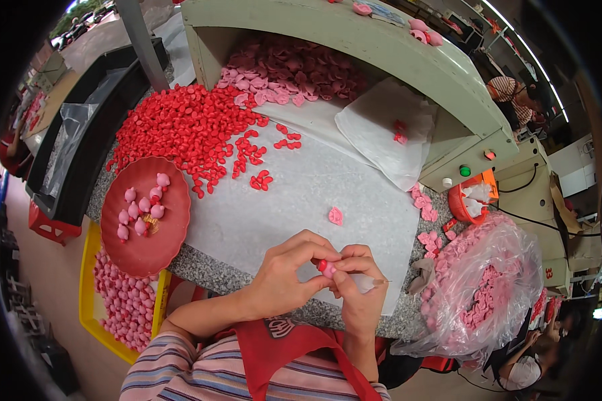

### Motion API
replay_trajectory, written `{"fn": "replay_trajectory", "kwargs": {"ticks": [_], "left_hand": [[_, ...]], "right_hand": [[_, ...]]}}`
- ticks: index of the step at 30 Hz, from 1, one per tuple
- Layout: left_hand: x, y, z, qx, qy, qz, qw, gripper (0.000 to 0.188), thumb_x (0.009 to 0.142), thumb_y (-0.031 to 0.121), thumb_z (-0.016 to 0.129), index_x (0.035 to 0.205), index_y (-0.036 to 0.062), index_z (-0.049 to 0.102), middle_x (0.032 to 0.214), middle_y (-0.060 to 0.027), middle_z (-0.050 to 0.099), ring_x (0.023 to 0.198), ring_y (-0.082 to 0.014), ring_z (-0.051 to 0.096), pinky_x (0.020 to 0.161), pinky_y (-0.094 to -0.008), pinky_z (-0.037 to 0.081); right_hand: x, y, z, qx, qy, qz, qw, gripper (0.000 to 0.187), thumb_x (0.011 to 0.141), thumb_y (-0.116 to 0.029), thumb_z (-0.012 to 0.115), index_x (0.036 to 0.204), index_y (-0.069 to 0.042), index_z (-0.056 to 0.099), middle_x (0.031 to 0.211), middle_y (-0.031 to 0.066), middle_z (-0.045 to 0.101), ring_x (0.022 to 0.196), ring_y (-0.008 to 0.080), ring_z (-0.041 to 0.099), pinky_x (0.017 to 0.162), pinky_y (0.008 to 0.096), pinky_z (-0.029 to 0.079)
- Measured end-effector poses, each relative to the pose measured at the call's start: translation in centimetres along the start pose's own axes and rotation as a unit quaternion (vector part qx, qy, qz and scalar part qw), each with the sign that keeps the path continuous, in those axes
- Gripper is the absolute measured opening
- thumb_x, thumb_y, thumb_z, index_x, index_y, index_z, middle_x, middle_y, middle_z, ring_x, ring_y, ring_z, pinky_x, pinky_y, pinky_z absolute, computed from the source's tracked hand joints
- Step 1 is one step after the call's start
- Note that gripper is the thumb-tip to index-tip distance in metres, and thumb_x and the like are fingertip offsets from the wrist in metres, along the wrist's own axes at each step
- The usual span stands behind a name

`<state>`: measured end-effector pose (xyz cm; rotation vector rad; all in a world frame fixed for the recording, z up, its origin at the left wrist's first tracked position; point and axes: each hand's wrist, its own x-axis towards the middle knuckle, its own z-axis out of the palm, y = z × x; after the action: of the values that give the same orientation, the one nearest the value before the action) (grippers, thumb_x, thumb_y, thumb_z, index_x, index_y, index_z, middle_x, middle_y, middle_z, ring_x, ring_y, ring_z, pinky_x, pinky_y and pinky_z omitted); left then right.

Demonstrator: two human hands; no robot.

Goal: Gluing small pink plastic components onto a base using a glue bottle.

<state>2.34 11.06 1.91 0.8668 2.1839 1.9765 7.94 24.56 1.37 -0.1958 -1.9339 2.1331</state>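
Observation:
Over the front edge of the white sheet, both my hands meet around a small pink-and-red plastic figure piece (326,269). My left hand (284,271) pinches it from the left, fingertips curled in. My right hand (360,284) grips it from the other side with thumb and fingers. A whitish, translucent object with a thin pointed tip (368,283) also shows in my right hand; its kind is hard to make out. A loose pink molded piece (336,215) lies on the sheet just beyond my hands.
A red dish (124,250) with several pink pieces sits left, above a yellow crate (87,294). Small red parts (180,127) are heaped behind it. Pink shells (294,70) fill the green machine's opening. At right are a plastic bag of pink parts (481,287) and an orange-red cup (463,204).

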Motion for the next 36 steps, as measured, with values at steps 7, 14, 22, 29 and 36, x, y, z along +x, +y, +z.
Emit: {"fn": "replay_trajectory", "kwargs": {"ticks": [7, 14, 22, 29, 36], "left_hand": [[-0.3, -0.2, 0.3, -0.136, -0.037, -0.053, 0.989, 0.03, 0.068, -0.005, 0.069, 0.095, 0.0007, 0.058, 0.104, -0.0119, 0.055, 0.094, -0.0194, 0.056, 0.081, -0.0309, 0.046], [-0.3, -0.8, 0.4, -0.367, -0.069, -0.083, 0.924, 0.031, 0.077, -0.013, 0.054, 0.105, -0.0025, 0.053, 0.11, -0.0167, 0.049, 0.105, -0.0219, 0.051, 0.088, -0.0329, 0.044], [-1.0, -0.6, 0.9, -0.31, -0.036, -0.034, 0.95, 0.023, 0.076, -0.012, 0.052, 0.097, -0.0031, 0.057, 0.11, -0.0176, 0.049, 0.105, -0.0232, 0.051, 0.089, -0.0335, 0.043], [-0.9, -0.4, 1.0, -0.264, -0.035, 0.0, 0.964, 0.021, 0.074, -0.011, 0.056, 0.093, -0.0017, 0.058, 0.107, -0.0174, 0.049, 0.1, -0.0236, 0.054, 0.087, -0.0346, 0.045], [-0.9, -0.8, 1.0, -0.252, -0.043, 0.011, 0.967, 0.02, 0.075, -0.01, 0.056, 0.092, -0.0019, 0.059, 0.106, -0.0171, 0.049, 0.099, -0.0235, 0.054, 0.086, -0.0345, 0.045]], "right_hand": [[-0.3, -0.4, -0.2, 0.015, 0.001, -0.001, 1.0, 0.009, 0.074, 0.004, 0.06, 0.081, 0.001, 0.058, 0.097, 0.0088, 0.049, 0.066, 0.0097, 0.052, 0.046, 0.0184, 0.04], [-0.8, -1.3, 0.0, -0.001, 0.013, 0.0, 1.0, 0.022, 0.071, 0.01, 0.06, 0.09, -0.001, 0.06, 0.098, 0.0057, 0.047, 0.082, 0.0105, 0.052, 0.067, 0.0213, 0.042], [-1.2, -1.6, 0.1, 0.03, 0.012, 0.002, 0.999, 0.029, 0.071, 0.01, 0.058, 0.098, -0.001, 0.057, 0.102, 0.007, 0.046, 0.087, 0.012, 0.052, 0.073, 0.0226, 0.042], [-1.1, -1.7, 0.3, 0.023, 0.01, -0.041, 0.999, 0.026, 0.071, 0.01, 0.057, 0.095, 0.0, 0.057, 0.101, 0.0077, 0.046, 0.088, 0.0132, 0.052, 0.076, 0.024, 0.042], [-1.3, -1.6, 0.4, 0.016, 0.023, -0.044, 0.999, 0.024, 0.071, 0.009, 0.058, 0.093, 0.0, 0.057, 0.1, 0.008, 0.047, 0.088, 0.0136, 0.053, 0.076, 0.0239, 0.042]]}}
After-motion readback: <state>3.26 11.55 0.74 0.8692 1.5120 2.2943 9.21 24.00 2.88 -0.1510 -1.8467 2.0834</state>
